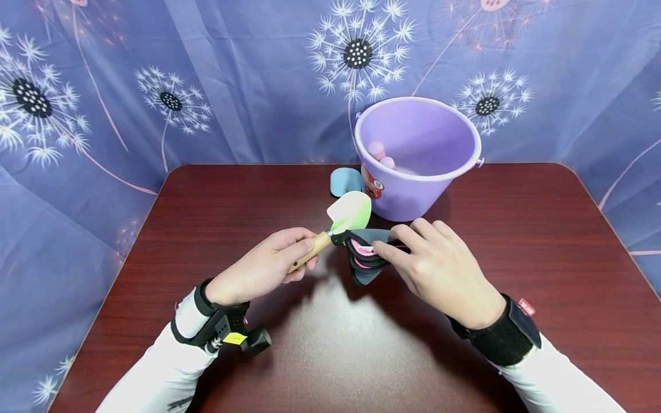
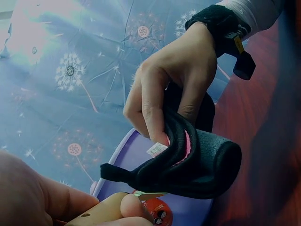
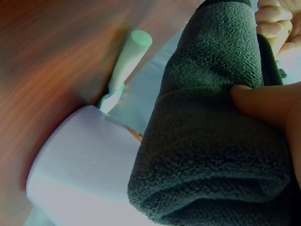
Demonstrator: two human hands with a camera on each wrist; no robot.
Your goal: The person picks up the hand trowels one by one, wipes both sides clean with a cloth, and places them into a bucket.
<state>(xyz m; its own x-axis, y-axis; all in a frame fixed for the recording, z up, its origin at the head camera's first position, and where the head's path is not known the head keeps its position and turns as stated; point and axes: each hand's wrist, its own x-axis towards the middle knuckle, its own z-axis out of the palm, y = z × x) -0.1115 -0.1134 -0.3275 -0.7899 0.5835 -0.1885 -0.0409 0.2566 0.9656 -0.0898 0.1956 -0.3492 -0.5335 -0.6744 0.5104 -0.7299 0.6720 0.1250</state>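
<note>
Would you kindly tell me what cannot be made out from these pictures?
Trowel handle: head view, partly covered by the left hand.
Label on the dark cloth: left wrist view, print too small to read.
Pink pieces: head view, lower parts hidden by the bucket's near wall.
Right hand: right wrist view, cut off by the right edge.

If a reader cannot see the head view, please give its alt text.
A left hand grips a trowel by its wooden handle; the right hand holds a folded grey cloth. Beyond, a purple bucket stands on a reddish-brown table.
</note>
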